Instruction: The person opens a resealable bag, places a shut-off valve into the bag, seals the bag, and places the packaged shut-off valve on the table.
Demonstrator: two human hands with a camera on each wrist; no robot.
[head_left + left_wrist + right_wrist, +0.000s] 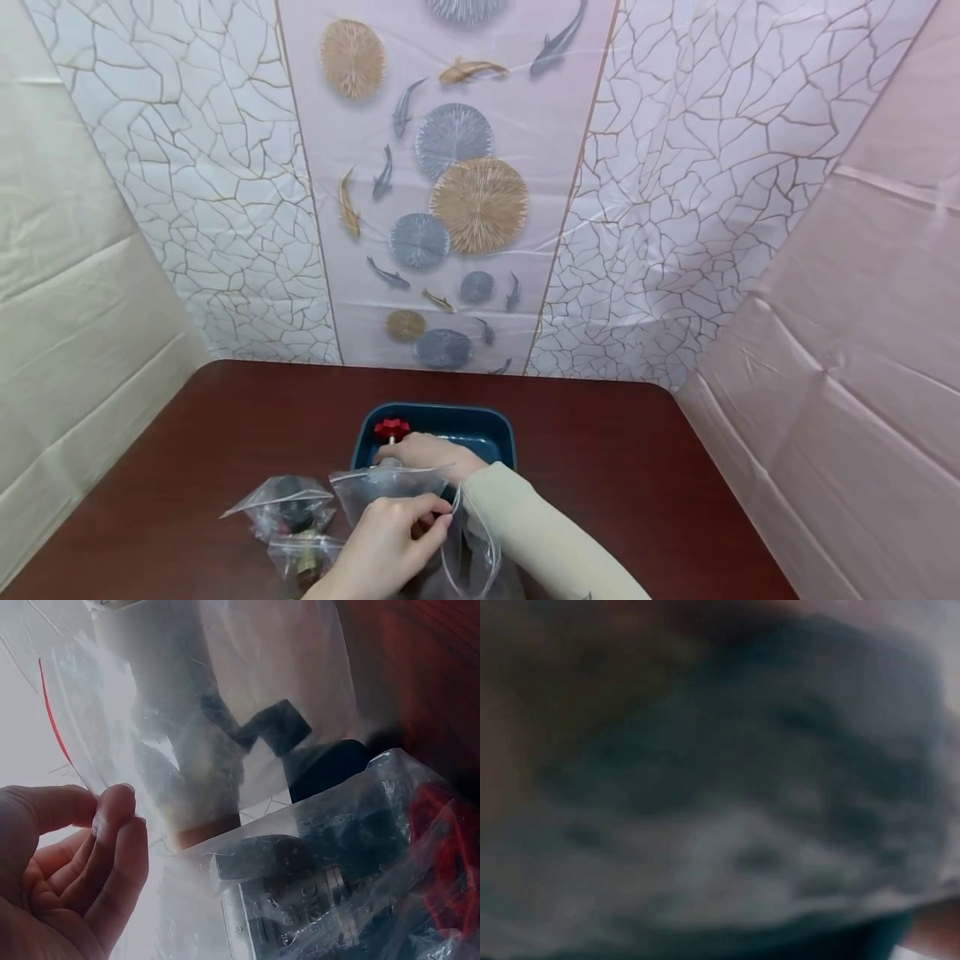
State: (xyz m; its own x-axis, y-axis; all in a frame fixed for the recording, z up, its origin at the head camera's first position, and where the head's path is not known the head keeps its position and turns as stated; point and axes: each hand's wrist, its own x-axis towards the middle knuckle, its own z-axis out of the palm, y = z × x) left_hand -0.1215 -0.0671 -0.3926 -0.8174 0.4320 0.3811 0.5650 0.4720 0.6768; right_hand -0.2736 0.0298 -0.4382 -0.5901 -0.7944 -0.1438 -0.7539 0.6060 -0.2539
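My left hand (384,537) pinches the edge of a clear zip bag (356,493) between thumb and fingers. In the left wrist view, a red line runs along the bag's edge by the fingertips. My right hand (431,454) reaches past the bag over a dark blue tray (450,407). Its fingers grip a valve with a red handwheel (392,428), just below the wheel. The left wrist view shows a metal body with raised lettering (289,904) behind clear plastic, and red parts (446,855) near it. The right wrist view is too blurred to read.
Left of my left hand lie a clear bag with a dark part (294,507) and a smaller bag with a brass-coloured fitting (307,560). The brown table (600,450) extends to patterned cloth at the back and pale cloth walls at the sides.
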